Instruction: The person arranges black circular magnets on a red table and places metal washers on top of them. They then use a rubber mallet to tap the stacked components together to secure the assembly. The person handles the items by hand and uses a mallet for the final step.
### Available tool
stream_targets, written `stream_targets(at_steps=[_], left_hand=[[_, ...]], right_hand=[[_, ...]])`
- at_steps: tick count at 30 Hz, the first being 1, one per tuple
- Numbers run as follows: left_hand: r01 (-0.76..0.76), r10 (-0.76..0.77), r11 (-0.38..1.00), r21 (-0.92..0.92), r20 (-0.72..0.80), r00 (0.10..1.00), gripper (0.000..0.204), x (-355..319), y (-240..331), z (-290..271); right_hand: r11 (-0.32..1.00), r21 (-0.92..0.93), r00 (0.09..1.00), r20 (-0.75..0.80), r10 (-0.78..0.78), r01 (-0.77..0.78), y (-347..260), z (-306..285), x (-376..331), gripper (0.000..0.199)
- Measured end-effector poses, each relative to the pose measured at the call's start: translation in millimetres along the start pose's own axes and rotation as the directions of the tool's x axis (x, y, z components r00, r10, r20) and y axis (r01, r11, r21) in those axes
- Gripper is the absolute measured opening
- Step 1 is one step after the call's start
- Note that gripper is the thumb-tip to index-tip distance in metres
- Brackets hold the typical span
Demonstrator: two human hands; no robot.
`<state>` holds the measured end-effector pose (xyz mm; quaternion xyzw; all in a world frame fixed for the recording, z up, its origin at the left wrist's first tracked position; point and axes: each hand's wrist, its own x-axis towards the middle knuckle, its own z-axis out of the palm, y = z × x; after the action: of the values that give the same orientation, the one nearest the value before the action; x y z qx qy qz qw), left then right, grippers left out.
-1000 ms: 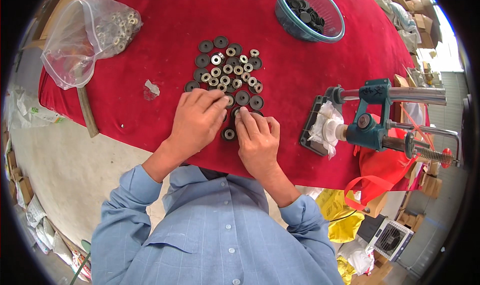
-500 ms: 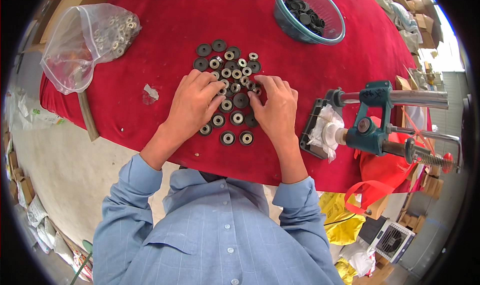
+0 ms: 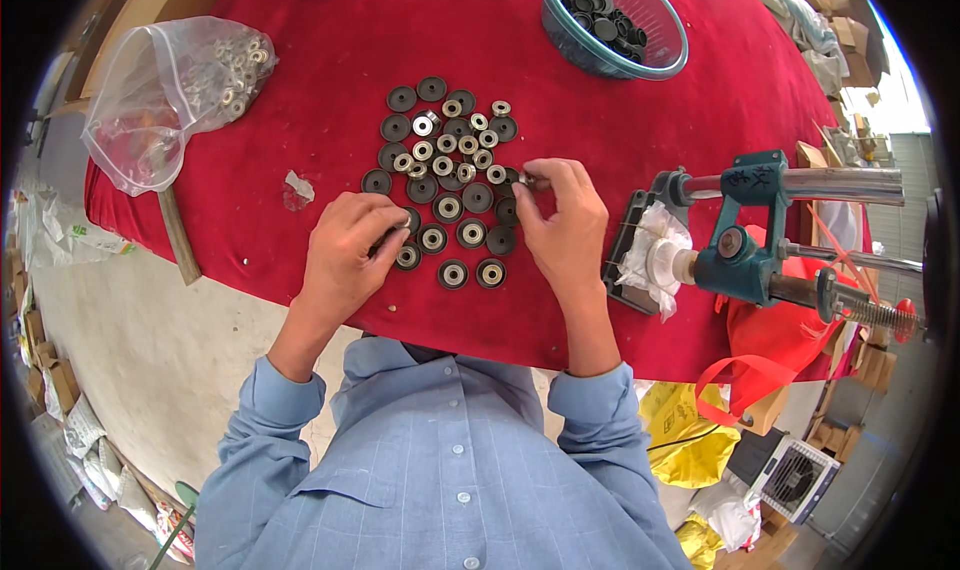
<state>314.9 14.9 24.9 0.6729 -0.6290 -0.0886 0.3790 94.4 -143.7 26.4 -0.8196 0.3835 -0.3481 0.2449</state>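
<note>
Several black round caps (image 3: 395, 128) and small silver ball bearings (image 3: 468, 144) lie in a loose cluster on the red cloth. In the nearest caps, such as the cap (image 3: 453, 274) at the front, a bearing sits inside the rim. At the cluster's left side my left hand (image 3: 345, 250) is closed, thumb and fingers pinching a bearing (image 3: 404, 223) mostly covered by the fingertips, beside a black cap. On the right my right hand (image 3: 565, 215) pinches another bearing (image 3: 527, 180) between thumb and forefinger, near the cluster's right edge.
A clear bag of bearings (image 3: 190, 80) lies at the far left, by a wooden stick (image 3: 178, 238). A bowl (image 3: 683, 62) of black caps stands at the far right. A green hand press (image 3: 735, 260) stands to the right, beside a red bag (image 3: 780, 345).
Both hands have drawn apart from the middle of the cluster. My left hand came left and nearer, my right hand slightly right, each pinching a bearing. Loose bearings now show where fingers covered them.
</note>
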Motion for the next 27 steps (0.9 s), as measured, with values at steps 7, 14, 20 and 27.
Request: stream_targets(at_steps=[7,14,20,27], left_hand=[[-0.147,0.141,0.983,0.109,0.058,0.988,0.030,-8,1,2],[-0.327,0.290,0.904,0.276,0.166,0.942,0.035,-8,2,-4],[-0.318,0.285,0.902,0.291,0.150,0.947,0.037,-11,1,-1],[-0.175,0.181,0.977,0.117,-0.043,0.982,0.026,-1,1,-1]], right_hand=[[0.999,0.046,0.999,0.048,0.001,-0.003,-17,-22,-41,0.026],[0.979,-0.069,0.978,0.091,-0.186,0.193,-15,-3,-57,0.022],[0.956,-0.141,0.961,0.138,-0.240,0.259,-13,-4,-67,0.028],[0.881,-0.368,0.952,0.177,-0.248,0.298,-25,-9,-85,0.041]])
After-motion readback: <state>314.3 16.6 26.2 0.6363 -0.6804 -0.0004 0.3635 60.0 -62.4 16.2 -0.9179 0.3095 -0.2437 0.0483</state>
